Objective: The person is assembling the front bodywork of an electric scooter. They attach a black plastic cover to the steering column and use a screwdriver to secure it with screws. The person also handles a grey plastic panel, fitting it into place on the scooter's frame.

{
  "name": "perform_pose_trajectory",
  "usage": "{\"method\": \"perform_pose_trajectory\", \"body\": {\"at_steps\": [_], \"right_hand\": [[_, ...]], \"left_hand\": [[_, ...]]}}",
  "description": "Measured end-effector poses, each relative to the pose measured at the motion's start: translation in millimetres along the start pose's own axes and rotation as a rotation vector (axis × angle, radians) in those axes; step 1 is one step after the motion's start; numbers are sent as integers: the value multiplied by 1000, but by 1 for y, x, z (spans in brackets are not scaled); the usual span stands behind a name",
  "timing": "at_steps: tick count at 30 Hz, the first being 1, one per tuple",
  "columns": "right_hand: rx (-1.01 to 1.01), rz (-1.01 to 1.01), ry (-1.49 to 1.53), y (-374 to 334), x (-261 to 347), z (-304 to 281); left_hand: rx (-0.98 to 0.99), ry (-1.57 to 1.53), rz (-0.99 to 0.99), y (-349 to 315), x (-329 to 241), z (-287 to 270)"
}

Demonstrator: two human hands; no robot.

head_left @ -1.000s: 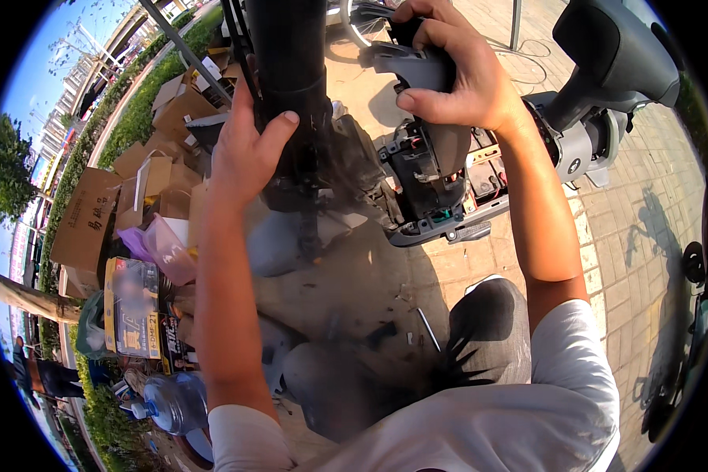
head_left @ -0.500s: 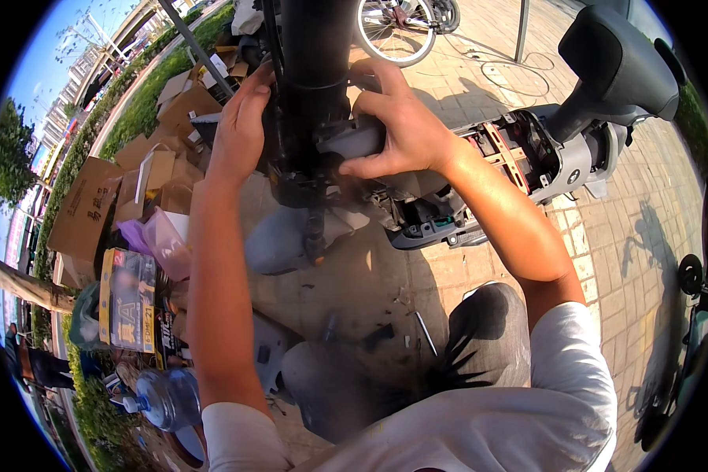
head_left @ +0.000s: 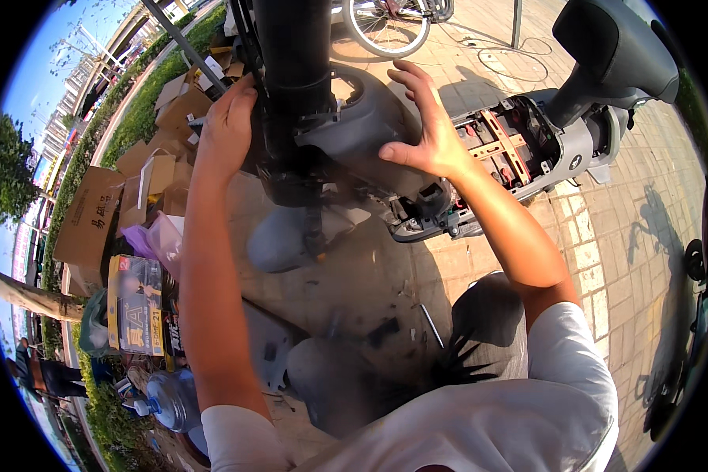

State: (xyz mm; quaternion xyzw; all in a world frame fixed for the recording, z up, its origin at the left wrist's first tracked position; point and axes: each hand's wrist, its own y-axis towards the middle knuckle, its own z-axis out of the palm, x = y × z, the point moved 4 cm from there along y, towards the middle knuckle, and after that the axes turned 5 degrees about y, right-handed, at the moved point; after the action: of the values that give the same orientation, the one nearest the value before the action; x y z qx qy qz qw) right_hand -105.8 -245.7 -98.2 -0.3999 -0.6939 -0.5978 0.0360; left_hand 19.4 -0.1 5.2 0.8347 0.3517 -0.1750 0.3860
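A thick black steering column [head_left: 295, 59] of a partly stripped electric scooter stands before me. At its left side rests my left hand [head_left: 230, 130], its visible fingers stretched along the dark edge; whether it bears weight there I cannot tell. A curved grey plastic cover [head_left: 370, 126] with a rounded opening sits against the column's right side. Beside that cover, my right hand [head_left: 433, 130] is open, thumb and fingers spread, with nothing in its grasp. Below the column is a grey rounded piece [head_left: 279, 238], partly in shadow.
The scooter's uncovered body [head_left: 503, 145] with its black seat [head_left: 613, 55] extends to the right. Cardboard boxes [head_left: 90, 212] and a large water bottle [head_left: 173, 400] crowd the left. A thin metal tool [head_left: 431, 326] lies near my knee. Behind stands a bicycle wheel [head_left: 385, 27].
My right hand has opened and drawn back to the right from the grey cover. More of that cover now shows beside the column. My left hand stays at the column's left side.
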Motion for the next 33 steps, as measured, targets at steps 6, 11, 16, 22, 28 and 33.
{"method": "perform_pose_trajectory", "body": {"at_steps": [6,11,16,22,28,33], "right_hand": [[265,274,-240,-113,-87,-6],[184,541,74,-145,-132,0],[232,633,215,-141,-133,22],[317,624,75,-131,-125,11],[161,306,-139,-120,-121,23],[186,158,-376,-121,-117,23]], "left_hand": [[153,-77,-160,28,12,12],[220,-252,-340,31,20,20],[210,-387,-284,27,11,24],[252,-437,-254,26,3,29],[169,-229,-291,22,11,19],[230,-333,-259,19,2,24]]}}
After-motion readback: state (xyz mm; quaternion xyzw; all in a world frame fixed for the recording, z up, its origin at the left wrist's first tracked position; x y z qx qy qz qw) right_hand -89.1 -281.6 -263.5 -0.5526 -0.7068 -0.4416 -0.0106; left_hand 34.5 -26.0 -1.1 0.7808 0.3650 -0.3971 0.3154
